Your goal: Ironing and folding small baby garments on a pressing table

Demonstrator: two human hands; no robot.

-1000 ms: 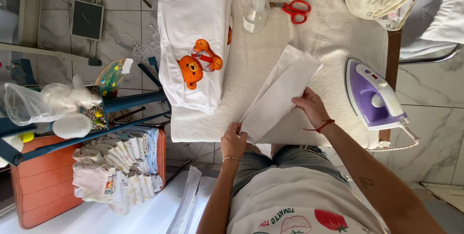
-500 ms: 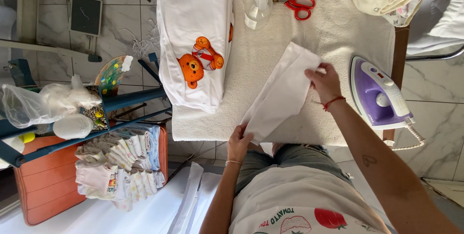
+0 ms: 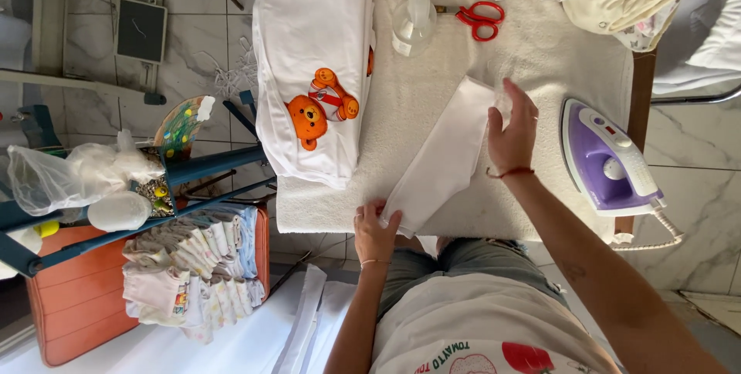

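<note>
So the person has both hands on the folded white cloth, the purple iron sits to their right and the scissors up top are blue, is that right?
Not quite: the scissors have red handles, not blue, as the head view shows. The rest holds: the left hand and right hand are on the folded white cloth, and the purple iron sits to the person's right.

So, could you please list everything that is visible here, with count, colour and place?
cloth strip: one, white, folded, table middle, held at both ends
table: one, white towelling cover
garment: one stack, white, orange bear print, table left
iron: one, purple and white, table right
scissors: one, red handles, far edge
spray bottle: one, clear, far edge
crate: one, orange, floor left
folded cloths: many, pale, beside crate
bag: one, clear, blue rack
left hand: near end of strip
right hand: far end of strip
</note>
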